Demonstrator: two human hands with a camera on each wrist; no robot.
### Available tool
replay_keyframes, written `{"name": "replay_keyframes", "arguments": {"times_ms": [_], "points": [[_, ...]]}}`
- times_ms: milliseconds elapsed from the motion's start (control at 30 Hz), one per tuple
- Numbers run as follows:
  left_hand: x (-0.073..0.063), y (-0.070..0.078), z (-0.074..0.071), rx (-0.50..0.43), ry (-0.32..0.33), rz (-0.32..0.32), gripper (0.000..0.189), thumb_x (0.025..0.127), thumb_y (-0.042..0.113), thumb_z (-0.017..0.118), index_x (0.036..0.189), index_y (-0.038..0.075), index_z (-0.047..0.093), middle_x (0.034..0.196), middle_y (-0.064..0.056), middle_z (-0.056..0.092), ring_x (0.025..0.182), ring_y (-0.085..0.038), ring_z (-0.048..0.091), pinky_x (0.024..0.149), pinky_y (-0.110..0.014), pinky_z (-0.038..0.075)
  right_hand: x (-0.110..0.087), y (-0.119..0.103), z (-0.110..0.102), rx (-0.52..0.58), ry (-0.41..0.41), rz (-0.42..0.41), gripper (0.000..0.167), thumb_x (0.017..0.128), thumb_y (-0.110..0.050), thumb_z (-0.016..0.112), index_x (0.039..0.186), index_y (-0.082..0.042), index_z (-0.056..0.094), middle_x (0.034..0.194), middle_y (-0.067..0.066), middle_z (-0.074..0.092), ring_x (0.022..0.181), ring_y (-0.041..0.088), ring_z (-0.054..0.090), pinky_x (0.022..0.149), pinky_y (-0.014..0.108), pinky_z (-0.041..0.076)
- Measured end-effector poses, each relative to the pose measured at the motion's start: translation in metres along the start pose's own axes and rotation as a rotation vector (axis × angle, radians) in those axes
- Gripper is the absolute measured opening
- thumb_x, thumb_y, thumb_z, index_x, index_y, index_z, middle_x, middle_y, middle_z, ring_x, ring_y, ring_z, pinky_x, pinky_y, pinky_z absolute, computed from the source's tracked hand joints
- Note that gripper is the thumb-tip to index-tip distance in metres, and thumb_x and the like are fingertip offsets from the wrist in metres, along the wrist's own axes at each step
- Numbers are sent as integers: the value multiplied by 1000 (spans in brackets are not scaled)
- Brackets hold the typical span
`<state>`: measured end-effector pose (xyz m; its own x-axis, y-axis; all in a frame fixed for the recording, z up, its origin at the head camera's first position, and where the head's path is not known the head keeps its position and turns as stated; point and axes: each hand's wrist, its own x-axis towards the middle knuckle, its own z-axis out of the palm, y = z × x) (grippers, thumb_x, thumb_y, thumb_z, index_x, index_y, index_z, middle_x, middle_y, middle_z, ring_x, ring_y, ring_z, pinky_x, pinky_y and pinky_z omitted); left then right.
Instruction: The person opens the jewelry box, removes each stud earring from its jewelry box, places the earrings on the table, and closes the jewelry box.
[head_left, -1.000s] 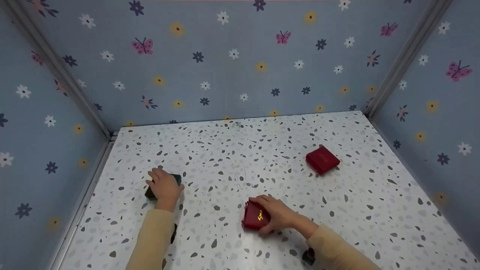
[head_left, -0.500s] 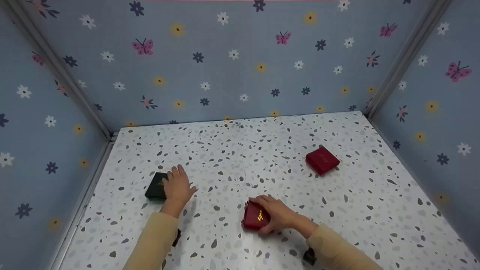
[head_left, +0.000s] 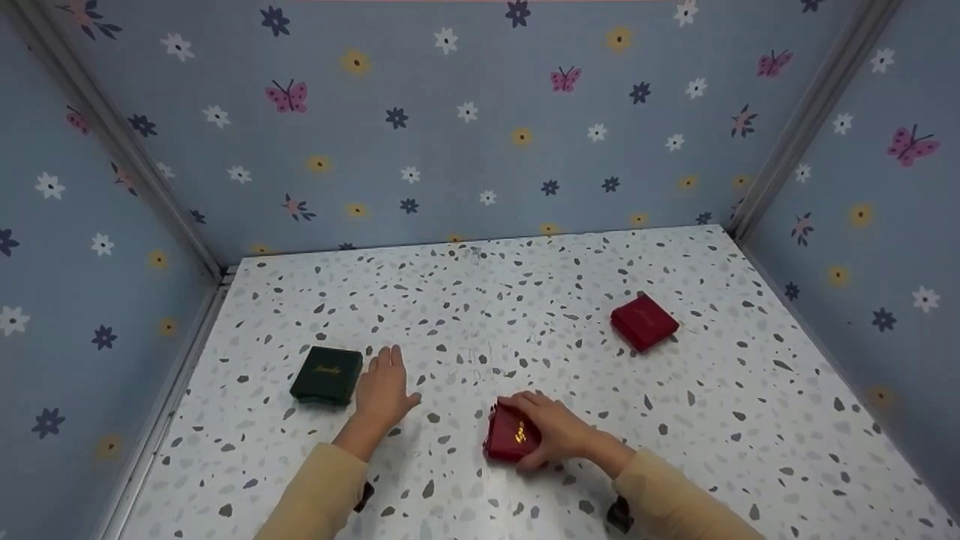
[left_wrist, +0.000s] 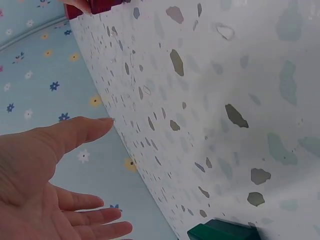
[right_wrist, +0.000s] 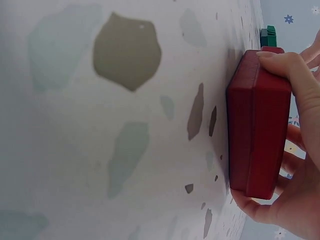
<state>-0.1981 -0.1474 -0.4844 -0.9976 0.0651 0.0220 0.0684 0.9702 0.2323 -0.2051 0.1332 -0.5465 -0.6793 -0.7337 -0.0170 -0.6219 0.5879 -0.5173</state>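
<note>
My right hand [head_left: 559,429] grips a small red box [head_left: 510,435] with gold lettering on its lid, thumb on one side and fingers on the other. The right wrist view shows the same red box [right_wrist: 255,125] lying on the speckled surface, its lid seam closed. My left hand [head_left: 384,390] holds nothing; its fingers are extended and the thumb is spread. Just left of that hand sits a dark green box [head_left: 327,375] with gold lettering, flat on the surface. In the left wrist view the left palm [left_wrist: 30,175] faces the camera, and the green box [left_wrist: 225,230] shows at the bottom edge.
A second red box [head_left: 645,322] lies farther back on the right, turned at an angle. The white speckled tabletop [head_left: 465,315] ends at a blue flowered back wall [head_left: 465,135]. Similar panels with grey metal edging stand at left and right.
My left hand has let go of the green box and moved right, leaving it uncovered. My right hand and its red box have stayed in place.
</note>
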Motion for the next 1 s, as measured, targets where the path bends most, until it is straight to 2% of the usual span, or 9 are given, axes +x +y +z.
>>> {"name": "replay_keyframes", "arguments": {"times_ms": [233,400,600,767,1000], "points": [[-9,16,6,-87,0,53,76,70,24,74,124,-14,36,120,-27,41,106,-38,45,82,-44,44,1,0,1,0,1,10,95,58,-44,77,137,-19,30,127,1,41,109,18,42,88,40,39],[-15,24,15,-173,-34,60,74,71,20,74,126,-12,35,123,-25,41,109,-37,44,85,-44,42,0,1,2,9,12,-7,94,58,-42,77,136,-18,31,126,1,41,108,17,43,86,39,40],[-20,32,27,-266,-44,105,66,73,14,71,123,-13,38,121,-27,42,111,-38,43,90,-44,39,0,1,1,10,5,7,94,58,-44,77,136,-19,30,126,2,41,108,17,42,87,40,39],[-22,37,36,-380,-82,170,64,72,8,71,123,-13,38,119,-27,43,112,-39,42,93,-44,35,0,1,2,18,5,13,95,59,-44,77,137,-20,30,127,1,41,109,17,43,88,39,39],[-22,37,51,-591,-161,303,68,66,-2,73,124,-10,38,119,-23,45,109,-36,44,89,-44,39,0,3,2,26,10,2,94,59,-44,77,137,-20,30,128,0,41,109,16,42,88,39,39]]}}
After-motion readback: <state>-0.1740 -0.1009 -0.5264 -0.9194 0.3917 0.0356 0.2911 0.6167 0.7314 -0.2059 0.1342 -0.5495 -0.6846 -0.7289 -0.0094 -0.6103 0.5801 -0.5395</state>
